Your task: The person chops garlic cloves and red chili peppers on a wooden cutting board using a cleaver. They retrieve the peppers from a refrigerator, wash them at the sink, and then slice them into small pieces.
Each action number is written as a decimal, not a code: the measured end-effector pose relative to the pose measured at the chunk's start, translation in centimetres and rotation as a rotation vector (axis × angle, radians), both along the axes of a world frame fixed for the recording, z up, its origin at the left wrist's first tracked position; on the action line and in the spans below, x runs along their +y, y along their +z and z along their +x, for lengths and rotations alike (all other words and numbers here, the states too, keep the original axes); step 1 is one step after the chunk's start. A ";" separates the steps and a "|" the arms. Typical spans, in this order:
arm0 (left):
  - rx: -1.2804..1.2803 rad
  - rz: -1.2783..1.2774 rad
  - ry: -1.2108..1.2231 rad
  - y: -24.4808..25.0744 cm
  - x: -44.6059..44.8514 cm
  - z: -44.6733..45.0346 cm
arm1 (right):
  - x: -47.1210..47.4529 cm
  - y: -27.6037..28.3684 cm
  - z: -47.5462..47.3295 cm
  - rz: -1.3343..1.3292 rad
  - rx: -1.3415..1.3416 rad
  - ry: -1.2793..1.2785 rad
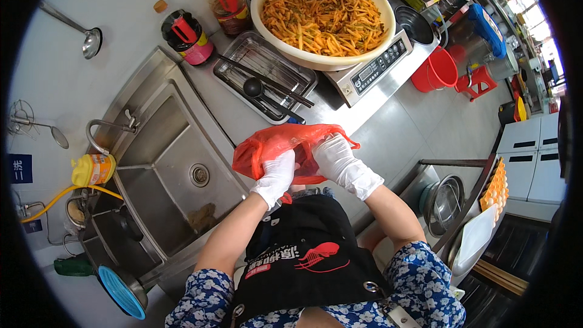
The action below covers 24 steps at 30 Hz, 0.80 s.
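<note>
My left hand [278, 174], in a white glove, grips the near left edge of a red plastic bag [282, 139]. The bag's right side is bunched in my right hand [339, 159], gloved the same way. Its mouth spreads between both hands, above the front edge of the steel counter; what the bag holds, if anything, I cannot tell. Just beyond lies a wire-racked metal tray [237, 61] with a black ladle [253, 87] and dark chopsticks [278, 83] across it. Farther back, a large cream basin [314, 61] full of shredded, sauced vegetables [323, 13] rests on an induction cooker [371, 73].
A stainless sink [175, 155] with a faucet [107, 125] is on my left. Two sauce bottles [186, 36] stand by the wall. Right of the counter, a red bucket [435, 70] and red stool [478, 83] sit on the floor. Eggs [494, 196] fill a tray at far right.
</note>
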<state>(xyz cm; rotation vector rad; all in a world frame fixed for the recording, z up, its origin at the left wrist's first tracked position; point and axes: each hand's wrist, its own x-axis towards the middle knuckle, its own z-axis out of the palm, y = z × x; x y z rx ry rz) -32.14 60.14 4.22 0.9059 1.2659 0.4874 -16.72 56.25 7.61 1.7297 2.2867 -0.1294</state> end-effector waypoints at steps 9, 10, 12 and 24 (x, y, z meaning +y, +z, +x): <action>0.378 0.520 -0.617 -4.0 1.0 -1.5 | 0.4 -0.7 0.5 0.024 0.106 -0.035; 0.354 0.465 -0.611 -4.0 1.3 -1.5 | 0.7 -0.7 0.7 -0.042 0.118 -0.049; 0.475 0.398 -0.687 -4.0 1.8 -1.3 | 0.8 -0.5 0.8 0.000 0.138 -0.033; 0.583 0.583 -0.781 -2.6 1.4 -1.0 | 0.7 0.8 1.1 -0.011 0.156 -0.053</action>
